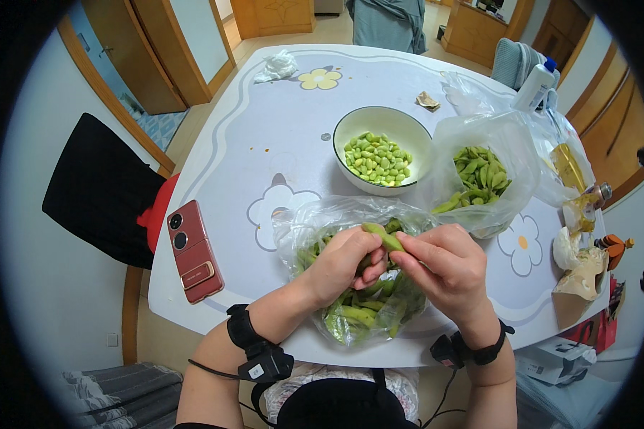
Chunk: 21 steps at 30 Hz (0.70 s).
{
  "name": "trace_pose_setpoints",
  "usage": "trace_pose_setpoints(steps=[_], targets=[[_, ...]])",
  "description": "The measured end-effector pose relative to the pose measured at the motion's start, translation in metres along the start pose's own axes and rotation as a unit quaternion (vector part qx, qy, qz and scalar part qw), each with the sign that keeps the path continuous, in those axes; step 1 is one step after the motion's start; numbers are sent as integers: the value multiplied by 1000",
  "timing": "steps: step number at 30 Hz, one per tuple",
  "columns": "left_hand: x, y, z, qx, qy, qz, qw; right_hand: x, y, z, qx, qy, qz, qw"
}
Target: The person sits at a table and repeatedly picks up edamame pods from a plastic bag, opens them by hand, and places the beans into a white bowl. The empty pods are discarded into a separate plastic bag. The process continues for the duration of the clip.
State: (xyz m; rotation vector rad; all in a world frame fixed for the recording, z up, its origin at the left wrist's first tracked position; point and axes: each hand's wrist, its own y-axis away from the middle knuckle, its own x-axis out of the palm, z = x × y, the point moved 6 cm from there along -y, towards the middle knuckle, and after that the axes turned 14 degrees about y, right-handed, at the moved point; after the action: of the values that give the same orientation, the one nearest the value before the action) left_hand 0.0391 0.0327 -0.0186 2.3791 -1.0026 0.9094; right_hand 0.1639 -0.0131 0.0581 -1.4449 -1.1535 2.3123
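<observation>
A green edamame pod (385, 238) is pinched between both my hands. My left hand (349, 257) grips its left end with thumb and curled fingers, and my right hand (445, 263) holds the right end by the fingertips. Under them lies a clear plastic bag (327, 209) with pods and empty-looking hulls (359, 313) in it, partly hidden by my hands. Just beyond stands a white bowl with a dark rim (424, 145), holding shelled green beans (378, 161). Right of the bowl, a second plastic bag (520, 155) is open on a heap of whole pods (480, 174).
A red flip phone (196, 252) lies at the table's left edge. Crumpled tissue (278, 65), a coin (326, 137) and a scrap of brown paper (427, 101) rest farther back. Along the right edge are a white bottle (534, 86), a jar and bags. A black-draped chair (102, 187) stands left.
</observation>
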Motion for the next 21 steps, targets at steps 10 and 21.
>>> trace_pose_setpoints(steps=[10, 21], targets=[[-3, 3, -4, 31, -40, -79, 996, 5, 4, 7, -63, 51, -41, 996], [-4, 3, -8, 62, -155, -102, 981, 17, 9, -11, 181, -162, 70, 968]])
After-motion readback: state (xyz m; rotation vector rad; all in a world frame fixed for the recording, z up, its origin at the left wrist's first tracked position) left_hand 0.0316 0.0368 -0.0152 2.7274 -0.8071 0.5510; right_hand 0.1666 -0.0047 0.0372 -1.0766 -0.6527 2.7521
